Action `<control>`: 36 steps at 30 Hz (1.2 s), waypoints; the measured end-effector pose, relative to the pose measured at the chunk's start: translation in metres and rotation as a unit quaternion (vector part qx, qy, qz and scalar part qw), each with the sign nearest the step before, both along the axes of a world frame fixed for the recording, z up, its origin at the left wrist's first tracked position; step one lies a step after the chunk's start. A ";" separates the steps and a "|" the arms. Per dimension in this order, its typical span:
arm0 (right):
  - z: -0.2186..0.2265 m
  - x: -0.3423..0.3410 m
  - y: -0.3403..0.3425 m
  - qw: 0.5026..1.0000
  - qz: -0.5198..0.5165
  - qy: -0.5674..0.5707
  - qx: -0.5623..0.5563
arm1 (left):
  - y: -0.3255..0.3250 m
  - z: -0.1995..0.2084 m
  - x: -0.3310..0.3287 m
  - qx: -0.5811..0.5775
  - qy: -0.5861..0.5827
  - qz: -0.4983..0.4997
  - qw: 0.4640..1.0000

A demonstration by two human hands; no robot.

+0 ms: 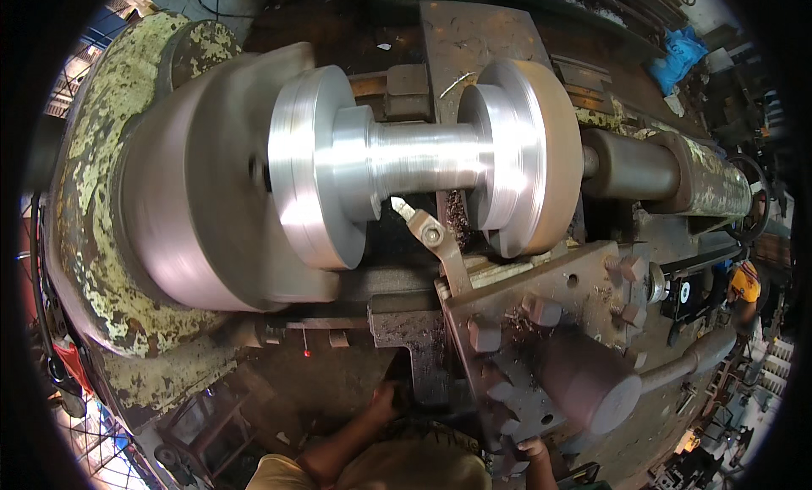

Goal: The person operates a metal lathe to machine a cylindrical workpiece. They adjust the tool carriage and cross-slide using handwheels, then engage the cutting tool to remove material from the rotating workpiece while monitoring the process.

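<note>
A shiny metal spool-shaped workpiece point(427, 156), with a wide flange at each end, is held in the lathe between the blurred chuck point(194, 181) and the tailstock point(706, 173). A cutting tool point(404, 209) points at it beside the left flange, apart from the middle shaft, clamped in the tool post point(541, 312). My left hand point(385, 401) is closed at a dark part below the carriage; shadow hides its fingertips. Below the tool post, my right hand point(534, 449) has its fingers curled at a dark part whose shape I cannot make out.
The headstock point(110, 262) has peeling green paint. A thick lever point(694, 359) reaches right from the tool post's round knob point(592, 384). Metal chips lie on the carriage. A blue plastic bag point(678, 57) sits at the far right, and a handwheel point(751, 198) ends the tailstock.
</note>
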State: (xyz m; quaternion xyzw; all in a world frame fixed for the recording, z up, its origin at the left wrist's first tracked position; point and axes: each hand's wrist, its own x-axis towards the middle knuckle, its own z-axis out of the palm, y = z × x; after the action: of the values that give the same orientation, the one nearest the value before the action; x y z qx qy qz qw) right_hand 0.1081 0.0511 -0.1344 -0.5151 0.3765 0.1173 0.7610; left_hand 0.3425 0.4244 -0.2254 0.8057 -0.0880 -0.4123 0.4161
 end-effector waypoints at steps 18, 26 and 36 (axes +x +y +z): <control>0.150 0.162 0.052 0.893 0.223 0.198 -0.336 | -0.059 0.074 0.014 -0.001 0.396 0.494 0.774; 0.091 0.123 0.014 0.980 0.157 0.078 -0.098 | -0.061 0.075 0.011 -0.027 0.380 0.512 0.770; 0.074 0.119 0.000 0.991 0.089 0.041 0.089 | -0.062 0.079 0.011 -0.036 0.390 0.516 0.762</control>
State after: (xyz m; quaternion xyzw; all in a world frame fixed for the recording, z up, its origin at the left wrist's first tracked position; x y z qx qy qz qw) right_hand 0.2271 0.0510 -0.0608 -0.4714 0.3480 0.2385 0.7745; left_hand 0.3536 0.3628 -0.1463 0.4833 0.4962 -0.4101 0.5933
